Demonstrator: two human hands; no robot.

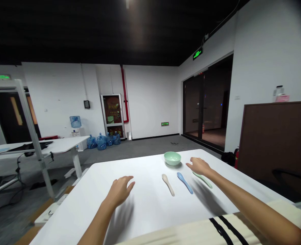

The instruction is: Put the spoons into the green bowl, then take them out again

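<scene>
Fingers point(191, 162) on both my hands are spread and pinch nothing; my right hand point(199, 166) is just over the green spoon point(203, 179) at one o'clock, my left hand point(119, 192) is at eleven o'clock, and the blue spoon point(185, 182), beige spoon point(168, 184) and mint bowl point(172, 158) lie ungrasped on the white table point(140, 170).

Right hand point(198, 166) casts soft shadow; edges warp.

A bowl point(172, 158) behind three spoons point(184, 182)
</scene>
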